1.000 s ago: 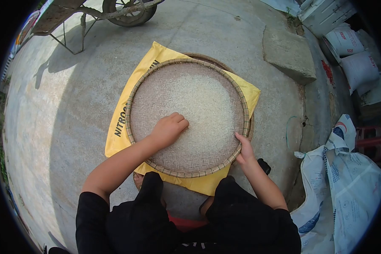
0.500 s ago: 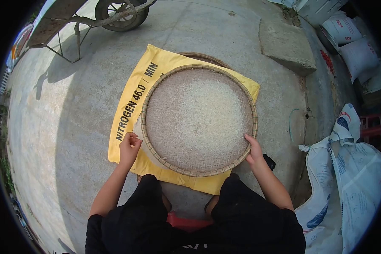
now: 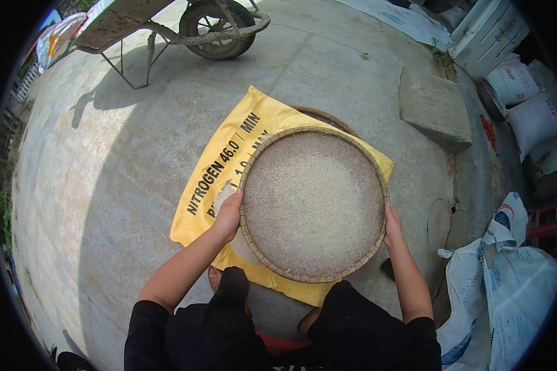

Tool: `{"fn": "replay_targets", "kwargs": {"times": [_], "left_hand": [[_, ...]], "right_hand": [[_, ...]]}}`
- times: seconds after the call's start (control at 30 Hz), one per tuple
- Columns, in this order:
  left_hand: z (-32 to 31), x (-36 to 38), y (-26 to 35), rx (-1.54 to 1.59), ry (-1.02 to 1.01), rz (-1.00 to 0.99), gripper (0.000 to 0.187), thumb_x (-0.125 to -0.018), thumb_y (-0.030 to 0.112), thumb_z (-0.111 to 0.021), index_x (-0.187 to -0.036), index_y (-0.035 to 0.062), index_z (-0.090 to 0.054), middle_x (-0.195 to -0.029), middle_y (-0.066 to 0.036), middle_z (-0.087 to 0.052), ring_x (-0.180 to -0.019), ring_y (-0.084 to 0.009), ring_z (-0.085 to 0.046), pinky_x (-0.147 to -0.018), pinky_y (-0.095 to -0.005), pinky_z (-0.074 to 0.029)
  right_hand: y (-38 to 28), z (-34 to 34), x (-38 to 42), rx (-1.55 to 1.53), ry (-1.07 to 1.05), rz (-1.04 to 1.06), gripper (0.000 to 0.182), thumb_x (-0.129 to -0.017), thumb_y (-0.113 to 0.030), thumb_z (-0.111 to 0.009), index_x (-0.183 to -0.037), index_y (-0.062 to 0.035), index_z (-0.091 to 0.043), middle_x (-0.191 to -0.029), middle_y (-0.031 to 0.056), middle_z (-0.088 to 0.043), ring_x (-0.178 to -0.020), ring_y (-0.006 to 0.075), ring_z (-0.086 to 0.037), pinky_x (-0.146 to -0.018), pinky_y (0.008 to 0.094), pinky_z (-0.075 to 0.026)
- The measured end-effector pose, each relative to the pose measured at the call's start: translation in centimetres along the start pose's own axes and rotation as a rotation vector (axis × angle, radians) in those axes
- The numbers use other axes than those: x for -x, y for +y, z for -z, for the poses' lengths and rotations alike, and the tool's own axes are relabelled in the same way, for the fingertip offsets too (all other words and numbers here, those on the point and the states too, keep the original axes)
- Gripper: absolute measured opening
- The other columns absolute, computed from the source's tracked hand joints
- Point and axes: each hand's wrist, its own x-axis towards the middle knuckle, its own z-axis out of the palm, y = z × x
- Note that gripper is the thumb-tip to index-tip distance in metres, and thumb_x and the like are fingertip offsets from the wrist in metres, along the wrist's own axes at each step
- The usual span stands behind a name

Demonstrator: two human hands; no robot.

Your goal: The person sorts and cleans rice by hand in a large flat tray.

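Observation:
A round, shallow bamboo winnowing tray [image 3: 315, 278] is held between my hands over a yellow printed sack [image 3: 229, 161]. Pale grain that looks like rice [image 3: 328, 201] lies spread across its woven bottom, thickest toward the middle. My left hand [image 3: 229, 216] is closed on the left rim, its fingers partly hidden. On the right rim, my right hand [image 3: 393, 226] grips with the fingers out of sight beneath. Some pale grain [image 3: 224, 196] shows on the sack beside my left hand. The edge of another woven tray [image 3: 325, 117] shows behind this one, partly covered by the sack.
A wheelbarrow [image 3: 220, 31] stands at the upper left on the concrete floor [image 3: 136, 142]. A concrete block [image 3: 433, 108] lies at the upper right. White sacks [image 3: 517, 278] are at the lower right, with filled sacks [image 3: 532, 120] farther back.
My left hand has moved from beside the tray onto its left rim. My right hand has shifted to a higher spot on the right rim. The view has also shifted.

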Motion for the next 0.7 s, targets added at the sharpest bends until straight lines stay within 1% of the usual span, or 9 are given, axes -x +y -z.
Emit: {"fn": "replay_targets", "kwargs": {"times": [0.1, 0.2, 0.3, 0.33, 0.43, 0.5, 0.57, 0.63, 0.7], "left_hand": [[-0.4, 0.9, 1.2, 0.108, -0.002, 0.102, 0.049, -0.097, 0.036, -0.030, -0.126, -0.0022, -0.041, -0.123, -0.014, -0.050, -0.111, -0.0234, -0.050, -0.095, -0.0361, -0.040], [3.7, 0.7, 2.9, 0.298, -0.013, 0.242, 0.046, -0.098, 0.032, -0.028, -0.124, -0.0025, -0.042, -0.118, -0.014, -0.053, -0.104, -0.0235, -0.054, -0.095, -0.0354, -0.041], [3.6, 1.7, 2.5, 0.173, -0.059, 0.081, 0.046, -0.098, 0.033, -0.029, -0.127, -0.0009, -0.040, -0.125, -0.013, -0.049, -0.113, -0.0229, -0.048, -0.099, -0.0354, -0.037], [2.5, 1.9, 1.5, 0.045, 0.025, 0.040, 0.046, -0.098, 0.033, -0.029, -0.127, -0.0011, -0.040, -0.124, -0.013, -0.049, -0.113, -0.0213, -0.047, -0.100, -0.0333, -0.035], [2.7, 1.3, 2.1, 0.001, 0.097, 0.017, 0.046, -0.098, 0.032, -0.030, -0.125, -0.0032, -0.041, -0.123, -0.014, -0.050, -0.115, -0.0208, -0.045, -0.100, -0.0332, -0.033], [5.5, 0.8, 4.3, 0.253, -0.141, 0.206, 0.047, -0.098, 0.032, -0.031, -0.124, -0.0053, -0.042, -0.123, -0.015, -0.049, -0.117, -0.0207, -0.044, -0.100, -0.0328, -0.032], [4.4, 1.3, 1.9, 0.213, -0.072, 0.159, 0.045, -0.098, 0.030, -0.031, -0.123, -0.0061, -0.043, -0.122, -0.016, -0.050, -0.114, -0.0217, -0.047, -0.097, -0.0332, -0.036], [1.4, 2.6, 0.2, -0.316, 0.119, -0.078, 0.047, -0.098, 0.033, -0.030, -0.120, -0.0060, -0.045, -0.116, -0.017, -0.054, -0.104, -0.0245, -0.055, -0.090, -0.0355, -0.044], [4.1, 1.1, -0.9, -0.273, 0.101, -0.068, 0.048, -0.098, 0.032, -0.028, -0.123, -0.0063, -0.042, -0.118, -0.017, -0.052, -0.105, -0.0245, -0.053, -0.093, -0.0339, -0.041]], "right_hand": [[-3.1, -2.5, -0.8, 0.075, 0.049, 0.008, 0.040, -0.093, -0.031, -0.046, -0.114, 0.0030, -0.052, -0.105, 0.0122, -0.059, -0.098, 0.0188, -0.055, -0.085, 0.0317, -0.044], [-2.4, -6.0, 0.0, 0.552, 0.022, 0.203, 0.038, -0.094, -0.030, -0.044, -0.104, 0.0055, -0.055, -0.095, 0.0080, -0.059, -0.081, 0.0139, -0.052, -0.076, 0.0287, -0.043], [-1.6, -4.8, -1.4, 0.624, 0.005, 0.151, 0.037, -0.094, -0.028, -0.045, -0.103, 0.0059, -0.055, -0.093, 0.0085, -0.059, -0.081, 0.0151, -0.053, -0.076, 0.0300, -0.043], [-0.6, -4.2, -2.6, 0.563, 0.108, 0.138, 0.037, -0.094, -0.028, -0.045, -0.104, 0.0060, -0.054, -0.092, 0.0096, -0.060, -0.081, 0.0165, -0.053, -0.077, 0.0307, -0.043], [1.4, -3.0, -2.1, 0.583, 0.076, 0.220, 0.037, -0.094, -0.028, -0.044, -0.105, 0.0064, -0.053, -0.092, 0.0113, -0.060, -0.082, 0.0181, -0.055, -0.077, 0.0318, -0.044], [1.9, -3.4, -0.9, 0.660, -0.019, 0.244, 0.038, -0.094, -0.028, -0.043, -0.106, 0.0068, -0.053, -0.093, 0.0124, -0.060, -0.084, 0.0190, -0.055, -0.077, 0.0326, -0.044], [1.9, -2.8, -0.2, 0.738, -0.131, 0.249, 0.038, -0.094, -0.028, -0.043, -0.107, 0.0073, -0.052, -0.094, 0.0136, -0.060, -0.086, 0.0200, -0.056, -0.078, 0.0333, -0.044], [-0.2, -2.5, -1.8, 0.733, 0.114, 0.072, 0.041, -0.095, -0.029, -0.041, -0.114, 0.0062, -0.049, -0.106, 0.0107, -0.057, -0.095, 0.0175, -0.052, -0.087, 0.0308, -0.041], [-1.0, -3.2, -0.7, 0.645, 0.078, 0.009, 0.041, -0.095, -0.029, -0.041, -0.113, 0.0062, -0.050, -0.106, 0.0107, -0.057, -0.096, 0.0176, -0.052, -0.087, 0.0311, -0.040]]}}
